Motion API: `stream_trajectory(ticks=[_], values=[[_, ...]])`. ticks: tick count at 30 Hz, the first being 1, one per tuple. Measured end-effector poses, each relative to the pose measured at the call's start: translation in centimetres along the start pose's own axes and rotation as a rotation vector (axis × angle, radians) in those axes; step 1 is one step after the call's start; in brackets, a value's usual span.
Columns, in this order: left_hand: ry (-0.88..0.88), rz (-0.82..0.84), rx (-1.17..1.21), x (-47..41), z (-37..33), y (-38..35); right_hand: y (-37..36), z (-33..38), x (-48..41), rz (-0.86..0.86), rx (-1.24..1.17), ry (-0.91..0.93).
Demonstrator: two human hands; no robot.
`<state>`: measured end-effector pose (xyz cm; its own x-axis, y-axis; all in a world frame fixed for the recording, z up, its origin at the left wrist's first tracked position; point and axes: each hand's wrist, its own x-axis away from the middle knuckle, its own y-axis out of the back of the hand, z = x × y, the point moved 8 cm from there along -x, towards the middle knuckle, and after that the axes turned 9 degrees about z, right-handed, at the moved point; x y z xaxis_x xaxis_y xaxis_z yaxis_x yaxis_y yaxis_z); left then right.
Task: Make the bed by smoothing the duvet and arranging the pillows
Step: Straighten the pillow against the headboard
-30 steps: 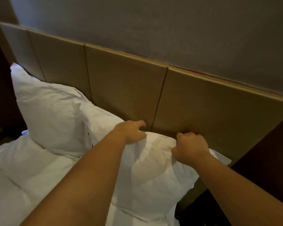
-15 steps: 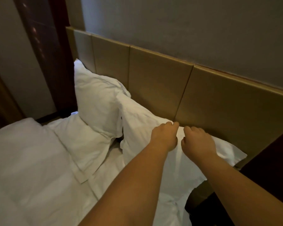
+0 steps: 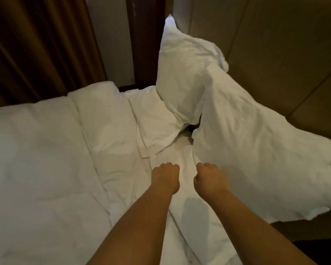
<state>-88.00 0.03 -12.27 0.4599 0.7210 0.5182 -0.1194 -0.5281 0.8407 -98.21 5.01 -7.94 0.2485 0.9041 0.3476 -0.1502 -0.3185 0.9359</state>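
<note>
Two white pillows lean against the tan padded headboard (image 3: pixel 287 54): the far pillow (image 3: pixel 182 69) stands upright, and the near pillow (image 3: pixel 256 150) slants down to the right. The white duvet (image 3: pixel 46 159) covers the left of the bed, with its folded top edge (image 3: pixel 153 129) under the far pillow. My left hand (image 3: pixel 165 177) and my right hand (image 3: pixel 208 178) hover side by side over the rumpled sheet (image 3: pixel 182 217) just below the near pillow's lower corner. Both have curled fingers and no fabric visibly in them. The right hand is slightly blurred.
A brown curtain (image 3: pixel 36 44) hangs beyond the bed's far side at the upper left. A dark wooden post (image 3: pixel 143 39) stands beside the headboard. A dark gap (image 3: pixel 191 128) shows between the two pillows. The bed's near right edge drops into dark floor (image 3: pixel 317 251).
Both hands let go of the near pillow's top edge and dropped down to the sheet below it. The view swung left and down, bringing the duvet and curtain in.
</note>
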Motion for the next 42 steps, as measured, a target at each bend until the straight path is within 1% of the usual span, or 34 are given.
stream_trajectory(ticks=[5, 7, 9, 12, 15, 17, 19, 21, 23, 28, 29, 30, 31, 33, 35, 37, 38, 40, 41, 42], values=[[0.177, 0.101, 0.183, -7.6, 8.1, -4.4, -4.9, 2.6, -9.3, 0.143, 0.034, 0.047], [0.240, 0.137, 0.282, -10.8, 11.1, -6.5, -7.1, 3.8, -13.2, 0.184, 0.023, 0.071], [0.304, 0.173, 0.434, -13.7, 13.7, -8.5, -9.4, 5.3, -16.7, 0.225, 0.024, 0.116], [0.371, 0.177, 0.640, -17.9, 16.3, -10.7, -12.3, 7.8, -21.0, 0.263, 0.023, 0.192], [0.429, 0.136, 0.810, -21.5, 17.5, -12.7, -15.2, 9.8, -24.5, 0.281, 0.006, 0.212], [0.417, 0.095, 0.914, -23.6, 17.3, -13.6, -16.9, 10.5, -26.0, 0.290, -0.001, 0.198], [0.400, 0.098, 1.012, -24.8, 16.8, -14.3, -18.5, 10.9, -26.8, 0.294, 0.046, 0.196], [0.372, 0.104, 1.109, -25.1, 16.9, -14.8, -19.4, 11.6, -26.9, 0.271, 0.113, 0.212], [0.343, 0.095, 1.226, -24.6, 17.5, -15.1, -19.9, 12.7, -26.6, 0.252, 0.123, 0.239], [0.294, 0.072, 1.504, -21.9, 18.6, -14.8, -19.2, 15.0, -25.4, 0.225, -0.069, 0.290], [0.299, 0.037, 1.526, -21.6, 18.7, -14.6, -18.9, 15.0, -25.1, 0.211, -0.089, 0.306], [0.321, -0.021, 1.489, -21.3, 19.0, -14.3, -18.7, 14.9, -24.8, 0.192, -0.095, 0.324], [0.357, -0.086, 1.395, -21.1, 19.4, -14.1, -18.4, 14.7, -24.4, 0.174, -0.095, 0.337], [0.439, -0.152, 1.055, -20.2, 19.8, -13.3, -17.8, 14.0, -23.4, 0.142, -0.109, 0.333], [0.460, -0.154, 0.755, -19.2, 19.3, -12.6, -17.3, 12.9, -21.8, 0.109, -0.144, 0.301], [0.468, -0.160, 0.614, -17.8, 18.1, -12.1, -17.1, 11.4, -19.4, 0.110, -0.178, 0.263], [0.494, -0.156, 0.632, -16.8, 17.5, -12.2, -17.2, 10.6, -18.0, 0.117, -0.187, 0.252], [0.543, -0.109, 0.816, -14.7, 15.7, -13.7, -17.3, 8.7, -14.7, 0.121, -0.189, 0.242], [0.543, -0.071, 0.900, -13.6, 14.3, -14.9, -17.4, 7.7, -12.9, 0.117, -0.183, 0.237], [0.517, -0.028, 0.924, -12.6, 12.6, -16.1, -17.5, 6.6, -11.0, 0.112, -0.179, 0.224]])
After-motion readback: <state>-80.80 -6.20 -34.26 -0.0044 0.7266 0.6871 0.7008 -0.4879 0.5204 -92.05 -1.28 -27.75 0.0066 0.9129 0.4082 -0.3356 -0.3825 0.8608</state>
